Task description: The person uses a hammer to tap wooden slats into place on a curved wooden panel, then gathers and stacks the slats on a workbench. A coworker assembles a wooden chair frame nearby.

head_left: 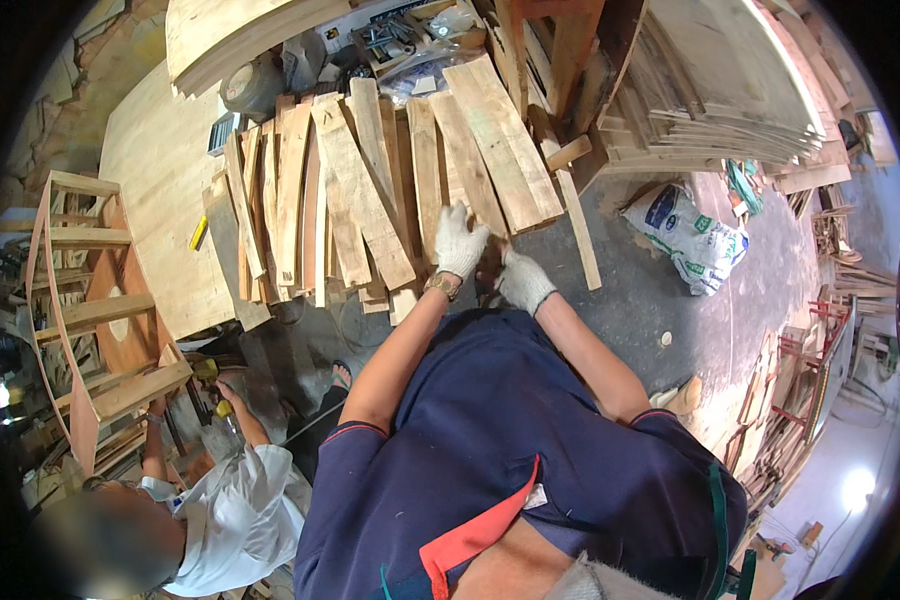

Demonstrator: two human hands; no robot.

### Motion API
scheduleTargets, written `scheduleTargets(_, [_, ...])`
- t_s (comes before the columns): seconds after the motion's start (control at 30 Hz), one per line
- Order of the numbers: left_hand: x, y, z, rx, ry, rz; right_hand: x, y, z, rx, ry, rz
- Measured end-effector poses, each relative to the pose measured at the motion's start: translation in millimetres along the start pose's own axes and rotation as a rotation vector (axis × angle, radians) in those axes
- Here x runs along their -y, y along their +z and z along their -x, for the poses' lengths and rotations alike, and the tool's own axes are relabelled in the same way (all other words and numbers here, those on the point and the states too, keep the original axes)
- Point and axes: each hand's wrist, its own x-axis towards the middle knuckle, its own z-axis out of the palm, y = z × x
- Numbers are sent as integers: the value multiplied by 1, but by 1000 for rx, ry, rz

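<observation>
White knitted gloves cover both hands, which are close together at the near ends of a row of wooden planks. My left hand (461, 242), with a watch on its wrist, bends its fingers over the lower end of a plank (467, 150). A little to the right and nearer my body, my right hand (524, 281) is curled, its fingertips beside a dark brown piece (489, 266) between the hands. What either hand grips is hidden. A wider plank (502, 145) lies just beyond my right hand, and a loose slat (373, 195) slants across others on the left.
A plywood sheet (150, 150) bears a yellow tool (199, 233). At lower left a co-worker (235, 515) holds a yellow power tool (206, 372) against a wooden frame (100, 238). A white sack (692, 238) lies on the floor at right, below stacked sheets (705, 135).
</observation>
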Motion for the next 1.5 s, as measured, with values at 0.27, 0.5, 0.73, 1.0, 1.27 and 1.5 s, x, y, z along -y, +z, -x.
scheduleTargets(0.27, [4,-17,-21,-192,224,-746,24,24,8,-197,122,270])
scheduleTargets(0.5, [0,-12,-37,46,-92,-634,29,18,51,116,236,727])
scheduleTargets(0.73, [-63,-71,-26,22,-185,-345,26,25,51,170,214,729])
scheduleTargets(1.0, [-33,-70,-10,45,-292,999,40,65,70,428,157,371])
scheduleTargets(1.27, [-27,-24,9,6,-332,1252,45,86,90,107,-65,806])
scheduleTargets(1.5, [-43,1,15,120,-140,1,33,30,81,-89,-221,919])
